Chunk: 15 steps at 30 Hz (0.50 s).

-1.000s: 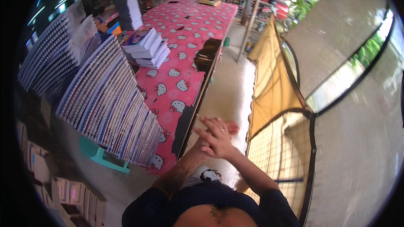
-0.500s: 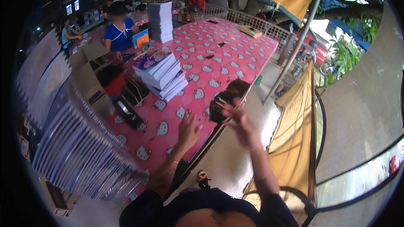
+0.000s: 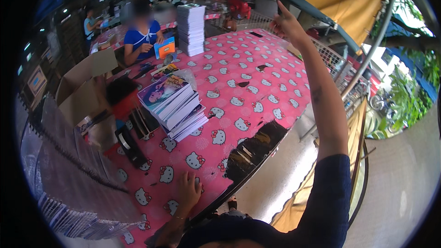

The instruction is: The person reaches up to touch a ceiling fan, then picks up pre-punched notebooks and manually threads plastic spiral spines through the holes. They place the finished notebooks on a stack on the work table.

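My left hand (image 3: 188, 189) lies palm down on the pink cartoon-print tablecloth (image 3: 202, 144), near the table's front edge, with its fingers spread and nothing in it. Out to the far right, my right hand (image 3: 290, 26) is raised on an outstretched arm above the table's far side. One finger of it points up and away, the others are bent, and I see nothing held. Beyond my left hand stands an uneven stack of books (image 3: 177, 105) with a colourful cover on top. A black tape dispenser (image 3: 130, 147) lies left of that stack.
Spiral-bound books in tall piles (image 3: 78, 156) crowd the left side. An open cardboard box (image 3: 87, 82) stands behind them. Across the table a person in blue (image 3: 142, 36) sits by a tall book stack (image 3: 190, 30). The cloth is torn at the front edge, baring dark wood (image 3: 257, 149).
My right hand has swung up and forward from over the table's front edge into a point. My left hand has come down onto the cloth. The view has shifted.
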### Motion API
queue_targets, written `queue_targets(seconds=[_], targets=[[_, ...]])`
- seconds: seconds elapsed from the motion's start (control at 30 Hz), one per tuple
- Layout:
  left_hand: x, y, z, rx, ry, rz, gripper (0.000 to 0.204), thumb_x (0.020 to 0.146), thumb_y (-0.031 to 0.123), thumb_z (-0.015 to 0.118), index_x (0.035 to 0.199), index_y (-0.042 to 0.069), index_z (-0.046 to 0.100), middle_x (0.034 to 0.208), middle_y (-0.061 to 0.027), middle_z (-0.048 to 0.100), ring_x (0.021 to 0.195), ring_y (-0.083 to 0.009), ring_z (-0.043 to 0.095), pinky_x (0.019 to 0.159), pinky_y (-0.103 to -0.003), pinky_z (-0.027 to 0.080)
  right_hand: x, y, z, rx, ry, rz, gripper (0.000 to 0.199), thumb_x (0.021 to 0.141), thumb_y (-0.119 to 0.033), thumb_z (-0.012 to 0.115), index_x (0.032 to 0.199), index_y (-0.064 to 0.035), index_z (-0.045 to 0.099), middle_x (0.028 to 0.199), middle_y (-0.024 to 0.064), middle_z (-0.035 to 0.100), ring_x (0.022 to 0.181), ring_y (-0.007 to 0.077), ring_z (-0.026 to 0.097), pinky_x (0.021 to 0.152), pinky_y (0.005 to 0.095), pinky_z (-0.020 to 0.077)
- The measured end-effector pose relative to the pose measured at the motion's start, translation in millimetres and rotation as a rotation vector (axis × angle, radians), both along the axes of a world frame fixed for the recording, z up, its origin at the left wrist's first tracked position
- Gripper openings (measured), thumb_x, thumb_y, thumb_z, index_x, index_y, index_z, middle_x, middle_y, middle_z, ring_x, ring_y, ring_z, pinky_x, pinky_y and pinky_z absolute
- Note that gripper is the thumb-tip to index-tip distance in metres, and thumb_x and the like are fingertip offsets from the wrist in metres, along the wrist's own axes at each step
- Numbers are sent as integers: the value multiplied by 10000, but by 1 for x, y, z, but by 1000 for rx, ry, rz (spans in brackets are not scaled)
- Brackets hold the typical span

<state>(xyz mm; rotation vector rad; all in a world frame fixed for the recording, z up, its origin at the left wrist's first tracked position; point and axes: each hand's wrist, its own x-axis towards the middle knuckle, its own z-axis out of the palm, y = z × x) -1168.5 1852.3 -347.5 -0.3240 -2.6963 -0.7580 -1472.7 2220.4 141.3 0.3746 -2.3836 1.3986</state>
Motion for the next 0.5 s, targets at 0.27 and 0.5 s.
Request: queue_targets(seconds=[0.27, 0.5], targets=[[-3, 7, 6, 62, 35, 136, 407, 815, 219, 744, 1181, 67, 652, 1373, -172, 539, 1266, -405, 493, 1050, -531, 414, -157, -82, 29, -23, 25, 200, 693, 1032, -154, 471, 1622, -172, 108, 860, 57, 697, 624, 87, 557, 538, 251, 457], [-6, 14, 20, 37, 9, 228, 376, 815, 191, 724, 1168, 73, 662, 1349, -139, 583, 1260, -388, 519, 1072, -518, 410, -222, -103, 59, -162, -37, 278, 732, 1062, -173, 436, 1618, -230, -37, 902, 59, 713, 630, 79, 559, 598, 294, 488]])
